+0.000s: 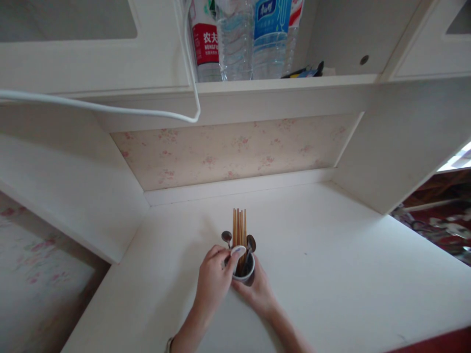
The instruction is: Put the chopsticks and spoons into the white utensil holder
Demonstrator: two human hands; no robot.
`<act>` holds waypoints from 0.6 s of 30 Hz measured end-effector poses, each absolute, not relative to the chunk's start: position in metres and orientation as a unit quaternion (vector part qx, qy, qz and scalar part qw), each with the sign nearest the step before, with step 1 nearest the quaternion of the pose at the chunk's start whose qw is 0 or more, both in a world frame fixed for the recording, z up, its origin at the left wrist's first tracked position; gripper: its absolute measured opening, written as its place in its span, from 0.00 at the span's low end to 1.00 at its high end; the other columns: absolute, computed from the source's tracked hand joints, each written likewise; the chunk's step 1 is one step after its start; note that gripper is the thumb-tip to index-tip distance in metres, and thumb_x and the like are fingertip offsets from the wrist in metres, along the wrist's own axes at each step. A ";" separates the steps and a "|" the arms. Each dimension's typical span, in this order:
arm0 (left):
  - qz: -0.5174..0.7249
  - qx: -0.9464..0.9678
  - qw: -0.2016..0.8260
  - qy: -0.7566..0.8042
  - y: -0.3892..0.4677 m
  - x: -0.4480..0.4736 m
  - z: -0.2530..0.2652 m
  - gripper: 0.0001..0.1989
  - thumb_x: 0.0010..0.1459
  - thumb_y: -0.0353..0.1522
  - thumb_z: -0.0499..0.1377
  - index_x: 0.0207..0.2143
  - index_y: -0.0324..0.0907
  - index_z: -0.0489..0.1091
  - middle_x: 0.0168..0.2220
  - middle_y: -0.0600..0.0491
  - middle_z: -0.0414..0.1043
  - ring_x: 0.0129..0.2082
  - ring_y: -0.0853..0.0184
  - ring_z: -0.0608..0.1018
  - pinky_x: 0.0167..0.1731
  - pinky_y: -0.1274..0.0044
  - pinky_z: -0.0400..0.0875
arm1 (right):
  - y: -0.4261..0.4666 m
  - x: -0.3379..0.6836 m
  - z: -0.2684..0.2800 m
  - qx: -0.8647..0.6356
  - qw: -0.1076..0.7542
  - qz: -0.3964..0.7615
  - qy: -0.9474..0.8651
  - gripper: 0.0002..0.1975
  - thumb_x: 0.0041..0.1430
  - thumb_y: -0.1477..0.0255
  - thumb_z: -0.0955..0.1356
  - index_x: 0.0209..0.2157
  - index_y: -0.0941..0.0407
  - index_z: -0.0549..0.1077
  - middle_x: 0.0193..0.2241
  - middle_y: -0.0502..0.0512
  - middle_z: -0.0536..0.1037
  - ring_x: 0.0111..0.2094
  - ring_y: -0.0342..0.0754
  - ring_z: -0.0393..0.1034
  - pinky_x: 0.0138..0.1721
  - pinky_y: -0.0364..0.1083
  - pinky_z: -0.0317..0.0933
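A utensil cup with a pale rim stands on the white tabletop in front of me. Wooden chopsticks rise upright from it, with one metal spoon leaning out at the left and another metal spoon at the right. My left hand pinches a white spoon over the cup's mouth; the spoon's lower part is hidden. Around the right side of the cup curls my right hand, its thumb at the near side and the other fingers mostly out of sight.
Overhead, an open cabinet shelf holds several plastic bottles. A white cable hangs down in front of it. Side panels and a flowered back wall enclose the tabletop.
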State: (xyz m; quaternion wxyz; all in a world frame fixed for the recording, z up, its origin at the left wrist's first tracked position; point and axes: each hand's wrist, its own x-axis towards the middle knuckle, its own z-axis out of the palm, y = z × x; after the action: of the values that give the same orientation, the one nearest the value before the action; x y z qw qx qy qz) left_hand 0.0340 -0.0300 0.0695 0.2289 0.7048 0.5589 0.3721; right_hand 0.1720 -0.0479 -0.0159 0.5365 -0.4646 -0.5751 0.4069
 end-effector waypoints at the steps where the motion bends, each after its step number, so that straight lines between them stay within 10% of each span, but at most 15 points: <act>1: 0.370 0.708 0.220 0.560 -0.031 0.035 0.065 0.15 0.62 0.42 0.54 0.33 0.45 0.77 0.33 0.50 0.73 0.36 0.64 0.75 0.40 0.76 0.68 | -0.048 0.172 -0.015 -0.467 0.534 0.399 -0.581 0.32 0.47 0.70 0.75 0.54 0.50 0.65 0.50 0.57 0.75 0.49 0.59 0.70 0.50 0.56 0.65; 18: 0.447 0.545 0.398 0.587 -0.047 0.007 0.019 0.22 0.58 0.48 0.56 0.45 0.41 0.69 0.34 0.52 0.72 0.30 0.66 0.74 0.33 0.76 0.69 | -0.054 0.172 -0.009 -0.493 0.529 0.410 -0.556 0.32 0.44 0.71 0.76 0.52 0.51 0.67 0.47 0.55 0.76 0.47 0.60 0.71 0.50 0.56 0.65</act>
State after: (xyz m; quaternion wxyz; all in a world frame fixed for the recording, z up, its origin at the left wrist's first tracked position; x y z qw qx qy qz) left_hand 0.0072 -0.0474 0.0190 0.3981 0.5450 0.5869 0.4471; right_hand 0.1723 -0.0537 -0.0092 0.5294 -0.4932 -0.5556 0.4097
